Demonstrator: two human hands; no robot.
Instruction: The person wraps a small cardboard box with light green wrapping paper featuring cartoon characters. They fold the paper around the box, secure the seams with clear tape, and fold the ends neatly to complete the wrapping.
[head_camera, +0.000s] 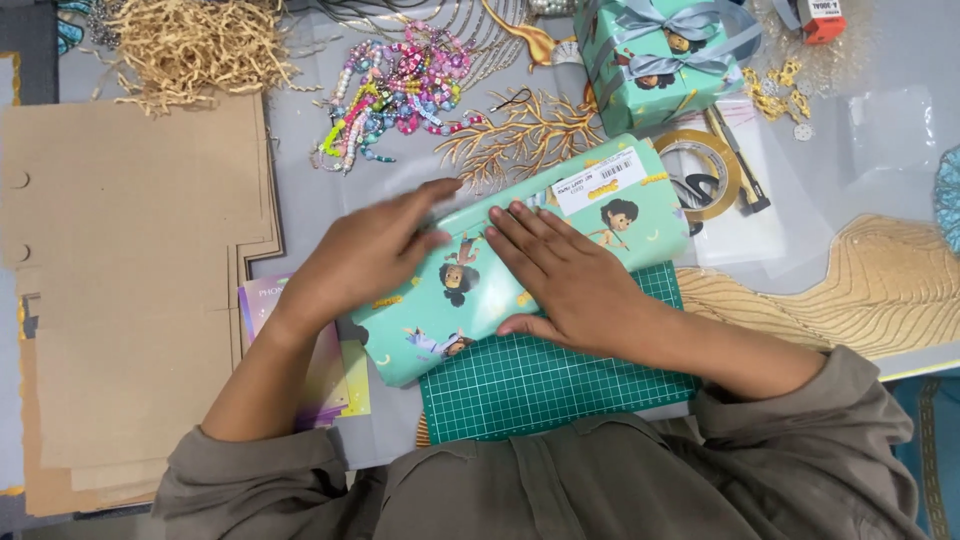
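Two hands rest on one roll of teal wrapping paper (560, 235) printed with cartoon figures, which lies slantwise across a green cutting mat (545, 385) near the front edge of the tabletop (890, 130). The left hand (365, 260) lies open and flat on the roll's left half, its fingers blurred; the right hand (565, 275) lies open, palm down, fingers spread over the middle. Neither grips anything. One white label sits near the roll's upper end. Behind it stands one gift box (655, 55) in the same paper, tied with a grey ribbon and cut off by the top edge. One ring of gold tape (700, 170) lies right of the roll, with a dark tool beside it that is hard to make out. A heap of bead strings (400, 90), too tangled to count, lies further back, and straw-like paper shred (195, 45) at top left. Flat cardboard sheets (130, 280) cover the left side, partly hiding a purple card (325, 380)
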